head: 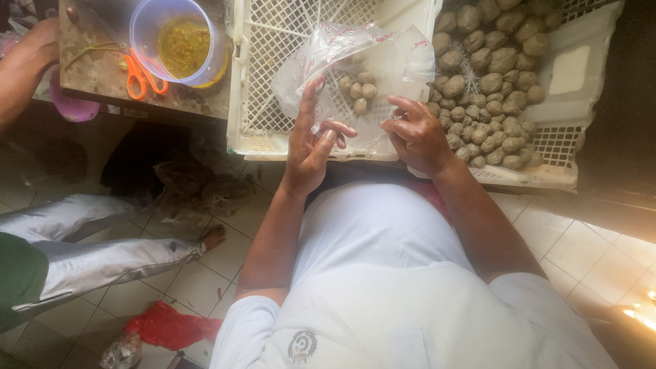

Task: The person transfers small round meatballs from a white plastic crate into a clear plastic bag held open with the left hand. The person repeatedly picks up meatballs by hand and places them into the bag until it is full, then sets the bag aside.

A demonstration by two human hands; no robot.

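1. We take the bag as landmark: a clear plastic bag held up over the white tray, its long axis running up and away from us, mouth end toward our body as far as we can tell.
2. Our left hand sits at the bag's near-left edge, fingers partly curled, thumb and fingertips pinching the film; the index finger stretches up along the bag.
3. Our right hand is at the bag's near-right edge, loosely closed on the plastic. Both hands are about equally near it.
4. Inside the bag, just beyond the left fingertips, lie a few brown balls.
5. Right of the bag, the pile of similar balls fills a second tray; nothing stands between it and the right hand.
6. Far left of the bag stand a bowl of yellowish sauce and orange scissors on a table.
7. Left of the bag, another person's arm and silvery trouser legs show.
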